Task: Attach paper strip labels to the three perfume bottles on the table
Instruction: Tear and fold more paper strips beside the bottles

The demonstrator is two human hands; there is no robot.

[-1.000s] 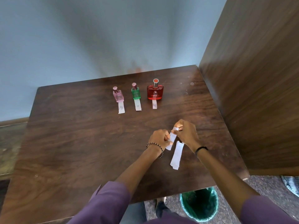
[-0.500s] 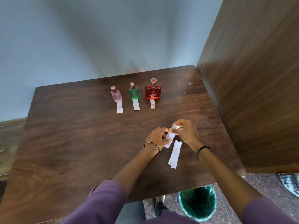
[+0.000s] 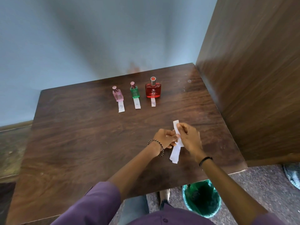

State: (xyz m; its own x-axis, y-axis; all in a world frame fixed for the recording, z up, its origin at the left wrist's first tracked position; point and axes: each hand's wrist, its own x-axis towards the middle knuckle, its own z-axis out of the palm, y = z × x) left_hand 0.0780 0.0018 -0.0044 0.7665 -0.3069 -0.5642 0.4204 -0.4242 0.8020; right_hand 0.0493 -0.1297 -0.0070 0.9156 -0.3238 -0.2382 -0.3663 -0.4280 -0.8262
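Observation:
Three perfume bottles stand in a row at the back of the brown table [image 3: 81, 143]: a pink bottle [image 3: 117, 94], a green bottle [image 3: 134, 91] and a larger red bottle [image 3: 153, 90]. A white paper strip lies in front of each, its far end at the bottle's base: pink's strip [image 3: 121, 106], green's strip [image 3: 137, 103], red's strip [image 3: 153, 102]. Near the table's front right, my left hand [image 3: 164, 138] and my right hand [image 3: 189, 138] meet. Both pinch a white paper strip [image 3: 175, 124] that sticks up between them. More white strips [image 3: 175, 153] lie flat just below the hands.
A tall wooden panel [image 3: 251, 78] walls off the table's right side. A blue-grey wall [image 3: 97, 38] runs behind the table. On the floor below the table's front edge stands a green waste bin [image 3: 201, 198].
The strip between my hands has been drawn out longer and now points up past my right fingers. Both hands have stayed at the same spot over the table.

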